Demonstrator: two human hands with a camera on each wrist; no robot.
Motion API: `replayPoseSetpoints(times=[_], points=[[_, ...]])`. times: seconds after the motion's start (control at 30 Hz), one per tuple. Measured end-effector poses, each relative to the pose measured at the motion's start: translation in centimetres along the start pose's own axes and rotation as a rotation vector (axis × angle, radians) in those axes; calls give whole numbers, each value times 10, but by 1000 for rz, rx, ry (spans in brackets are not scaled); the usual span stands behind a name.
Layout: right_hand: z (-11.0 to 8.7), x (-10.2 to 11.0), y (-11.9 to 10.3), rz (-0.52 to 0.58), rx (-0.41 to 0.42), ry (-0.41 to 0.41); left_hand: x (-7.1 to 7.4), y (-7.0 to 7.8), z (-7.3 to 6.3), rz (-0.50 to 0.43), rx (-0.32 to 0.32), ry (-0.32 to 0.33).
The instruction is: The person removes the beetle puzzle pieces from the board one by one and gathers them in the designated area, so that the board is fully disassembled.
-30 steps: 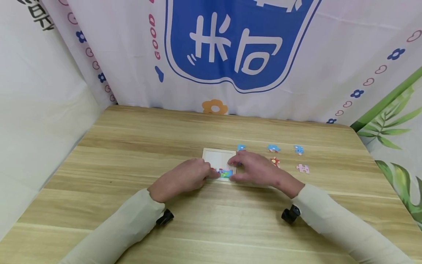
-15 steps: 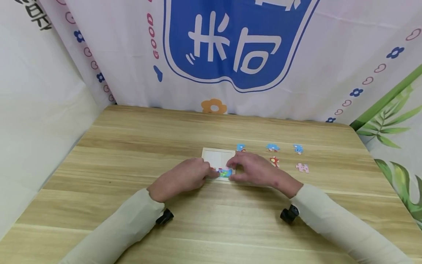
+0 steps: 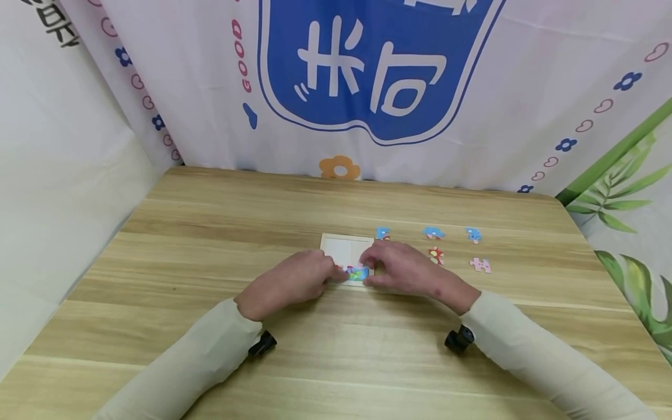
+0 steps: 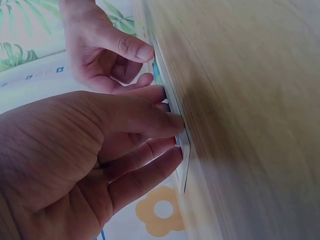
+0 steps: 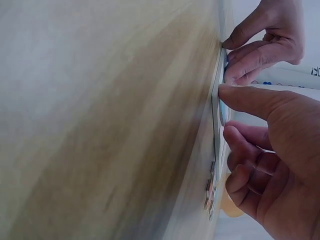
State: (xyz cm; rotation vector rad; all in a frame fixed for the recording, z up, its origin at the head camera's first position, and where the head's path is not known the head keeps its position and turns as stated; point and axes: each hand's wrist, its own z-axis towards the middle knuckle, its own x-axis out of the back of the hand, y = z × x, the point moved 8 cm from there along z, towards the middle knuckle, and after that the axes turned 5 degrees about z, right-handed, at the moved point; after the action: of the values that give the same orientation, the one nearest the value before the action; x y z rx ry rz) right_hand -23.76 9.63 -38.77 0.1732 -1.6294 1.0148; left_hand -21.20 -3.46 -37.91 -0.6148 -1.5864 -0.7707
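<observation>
A small square puzzle frame (image 3: pixel 346 237) with a pale inner board lies flat on the table between the two hands. Along its near side is a strip of jigsaw picture, with a green and blue puzzle piece (image 3: pixel 359 273) at the near right corner. My left hand (image 3: pixel 299 280) holds the frame's near left corner, its thumb on the near edge and its index finger reaching onto the picture strip. My right hand (image 3: pixel 401 267) has thumb and index finger bent around the green and blue piece at the corner, the other fingers curled.
To the right lie loose puzzle pieces: a blue piece (image 3: pixel 383 233) close behind the right hand, another blue one (image 3: pixel 433 233), a blue patterned one (image 3: pixel 473 235), a red one (image 3: pixel 436 255) and a pink one (image 3: pixel 480 265). A printed curtain (image 3: pixel 210 116) hangs behind the wooden table (image 3: pixel 236 204).
Both hands keep their places at the frame, with barely any finger movement. The head view has shifted very slightly.
</observation>
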Motion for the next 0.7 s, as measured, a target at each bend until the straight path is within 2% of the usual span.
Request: replayPoseSetpoints(times=[0.27,0.7], points=[[1,2,-3,-32,-16,52,1,0,1,-23,11,-7],[2,13,-5,47,-27,127,2,1,0,-21,7,-5]])
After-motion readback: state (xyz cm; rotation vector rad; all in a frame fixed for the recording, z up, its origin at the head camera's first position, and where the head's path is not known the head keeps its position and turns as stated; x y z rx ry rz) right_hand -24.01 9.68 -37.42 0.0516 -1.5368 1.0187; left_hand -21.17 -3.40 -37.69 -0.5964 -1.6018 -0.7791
